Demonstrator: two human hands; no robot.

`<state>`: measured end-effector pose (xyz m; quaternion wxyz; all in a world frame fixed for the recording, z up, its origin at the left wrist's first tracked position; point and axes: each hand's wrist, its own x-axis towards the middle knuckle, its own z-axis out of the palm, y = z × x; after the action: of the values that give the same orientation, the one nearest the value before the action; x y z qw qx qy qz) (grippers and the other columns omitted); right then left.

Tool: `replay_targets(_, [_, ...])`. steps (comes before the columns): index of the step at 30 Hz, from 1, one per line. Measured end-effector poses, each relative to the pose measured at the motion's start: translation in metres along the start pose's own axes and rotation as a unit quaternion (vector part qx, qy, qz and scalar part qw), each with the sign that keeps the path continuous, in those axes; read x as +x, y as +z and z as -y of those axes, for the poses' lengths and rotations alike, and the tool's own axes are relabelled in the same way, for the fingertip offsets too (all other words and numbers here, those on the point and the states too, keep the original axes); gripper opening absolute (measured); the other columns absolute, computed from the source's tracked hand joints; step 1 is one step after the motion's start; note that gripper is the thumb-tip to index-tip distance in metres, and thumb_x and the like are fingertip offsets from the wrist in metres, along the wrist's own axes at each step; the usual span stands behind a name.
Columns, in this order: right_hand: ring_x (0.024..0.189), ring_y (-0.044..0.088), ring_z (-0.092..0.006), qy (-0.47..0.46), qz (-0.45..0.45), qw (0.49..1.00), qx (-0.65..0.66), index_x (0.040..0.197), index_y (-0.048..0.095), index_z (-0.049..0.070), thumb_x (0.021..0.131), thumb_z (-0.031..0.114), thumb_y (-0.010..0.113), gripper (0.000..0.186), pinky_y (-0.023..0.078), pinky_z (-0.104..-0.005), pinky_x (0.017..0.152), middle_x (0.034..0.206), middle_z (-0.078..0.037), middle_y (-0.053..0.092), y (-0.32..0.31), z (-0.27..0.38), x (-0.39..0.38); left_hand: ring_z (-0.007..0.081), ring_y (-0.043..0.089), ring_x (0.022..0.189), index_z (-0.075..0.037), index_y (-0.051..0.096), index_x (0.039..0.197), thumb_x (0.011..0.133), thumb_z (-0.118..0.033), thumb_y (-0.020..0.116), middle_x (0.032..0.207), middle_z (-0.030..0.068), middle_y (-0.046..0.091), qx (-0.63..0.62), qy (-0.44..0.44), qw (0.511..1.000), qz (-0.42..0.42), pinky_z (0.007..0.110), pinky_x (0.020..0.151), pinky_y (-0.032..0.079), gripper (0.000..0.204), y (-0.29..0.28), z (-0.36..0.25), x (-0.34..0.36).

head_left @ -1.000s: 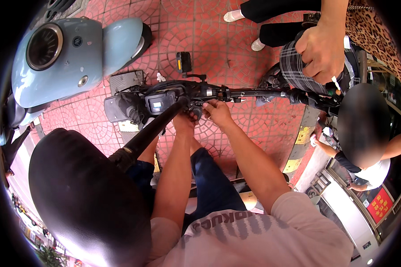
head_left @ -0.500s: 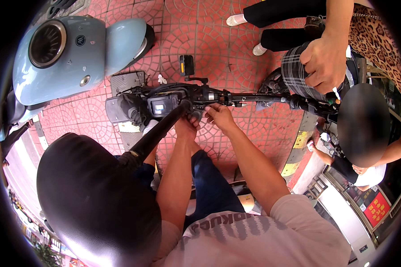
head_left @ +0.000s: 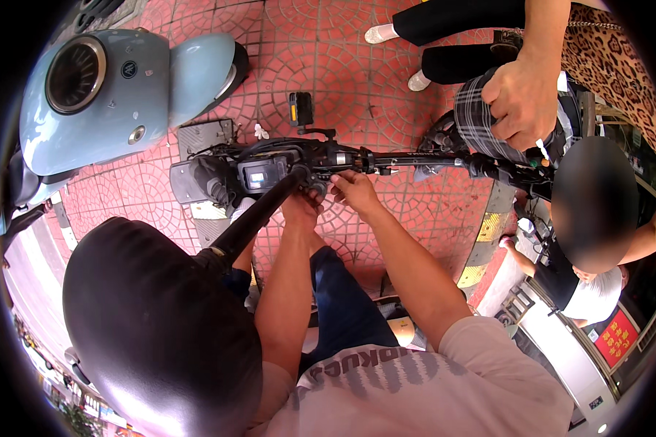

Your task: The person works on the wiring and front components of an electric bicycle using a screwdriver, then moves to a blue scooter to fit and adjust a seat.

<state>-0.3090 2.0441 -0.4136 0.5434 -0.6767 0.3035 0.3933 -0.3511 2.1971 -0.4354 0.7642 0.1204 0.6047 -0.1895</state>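
Note:
A black bike frame (head_left: 415,159) crosses the middle of the view. Its big black saddle (head_left: 153,328) looms at lower left, on a thick black seat post (head_left: 259,211). Where the post meets the frame, my left hand (head_left: 302,209) is closed, its fingers curled against small dark parts. Just right of it, my right hand (head_left: 355,192) has thumb and fingertips pinched together at the frame's near side. Whatever lies between the fingers of either hand is too small or hidden to name. A black box with a small light panel (head_left: 262,175) sits left of the post.
A pedal (head_left: 300,108) with an orange reflector sticks out beyond the frame. A pale blue scooter (head_left: 109,102) stands at upper left. At upper right another person's hand (head_left: 521,105) hangs over a plaid-covered part (head_left: 477,120). Red paving (head_left: 328,65) lies beneath.
The view has shifted slightly, and both hands stay at almost the same spot on the bike. A person in the background at right has shifted a little.

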Motion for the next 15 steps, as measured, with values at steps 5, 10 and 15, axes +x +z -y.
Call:
replay_targets(5, [0.069, 0.067, -0.0207, 0.018, -0.063, 0.99, -0.126, 0.1, 0.069, 0.003, 0.092, 0.029, 0.074, 0.027, 0.053, -0.0349, 0.062, 0.082, -0.007, 0.07, 0.015, 0.009, -0.027, 0.0178, 0.053, 0.056, -0.014, 0.053, 0.081, 0.104, -0.031, 0.05, 0.068, 0.0013, 0.054, 0.1, 0.045, 0.99, -0.091, 0.031, 0.048, 0.038, 0.028, -0.02, -0.002, -0.017])
replay_targets(10, [0.121, 0.054, -0.039, -0.434, -0.105, 0.842, -0.302, 0.122, 0.061, 0.007, 0.067, 0.017, 0.089, 0.063, 0.045, -0.0489, 0.102, 0.127, -0.016, 0.06, 0.08, 0.073, -0.096, 0.023, 0.063, 0.114, 0.004, 0.053, 0.138, 0.088, 0.0, 0.066, 0.133, 0.0144, 0.059, 0.192, 0.485, 0.841, 0.145, 0.034, 0.098, 0.052, 0.052, -0.035, -0.048, -0.147])
replay_targets(15, [0.116, 0.058, -0.0435, -0.575, -0.024, 0.803, -0.153, 0.107, 0.065, 0.006, 0.064, 0.014, 0.081, 0.047, 0.048, -0.0514, 0.098, 0.125, -0.02, 0.061, 0.141, 0.111, -0.09, 0.0291, 0.049, 0.129, 0.001, 0.05, 0.126, 0.087, -0.015, 0.067, 0.138, 0.0175, 0.05, 0.309, 0.549, 0.759, 0.167, 0.043, 0.111, 0.04, 0.045, 0.027, -0.104, -0.217])
